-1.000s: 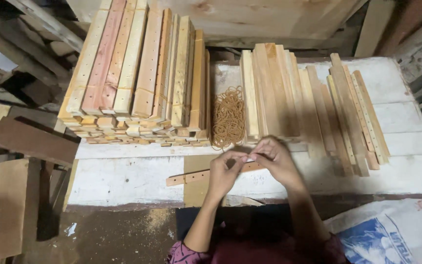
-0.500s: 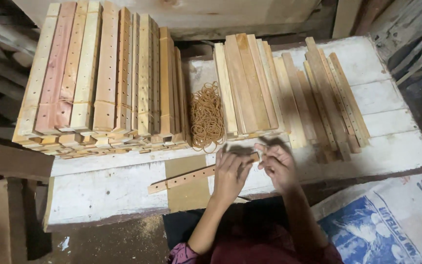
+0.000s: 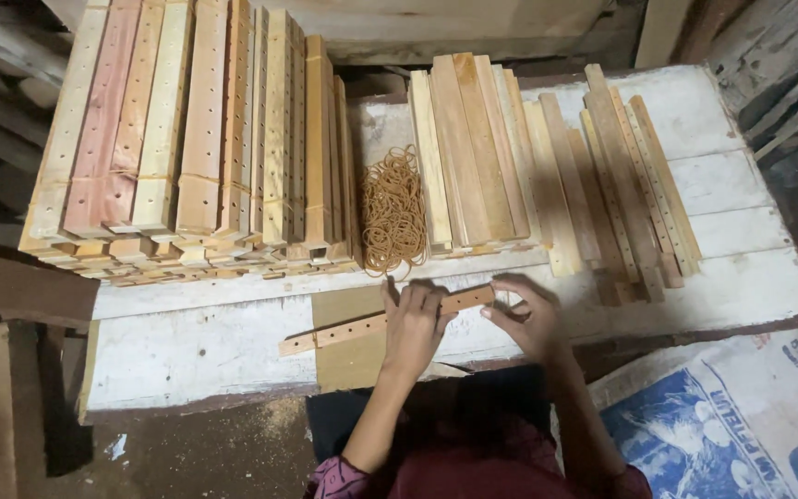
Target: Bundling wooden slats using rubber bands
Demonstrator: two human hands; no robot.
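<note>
A thin wooden slat with a row of holes point(image 3: 344, 330) lies on the white painted table point(image 3: 196, 346), running from lower left to upper right. My left hand point(image 3: 415, 319) is closed over its middle. At the slat's right end, my right hand point(image 3: 526, 314) pinches it with the fingertips. A heap of tan rubber bands point(image 3: 392, 214) lies just beyond my hands, between two stacks of wood.
A large stack of banded, drilled slats point(image 3: 196, 148) fills the table's left. Plain slats point(image 3: 468, 152) and loose thin strips point(image 3: 625, 180) lie to the right. A blue and white printed sack point(image 3: 722, 425) sits at lower right, dark boards at the left.
The view has shifted so that the table and stacks sit further left in the frame. Both hands stay on the drilled slat, with my right hand now at its end.
</note>
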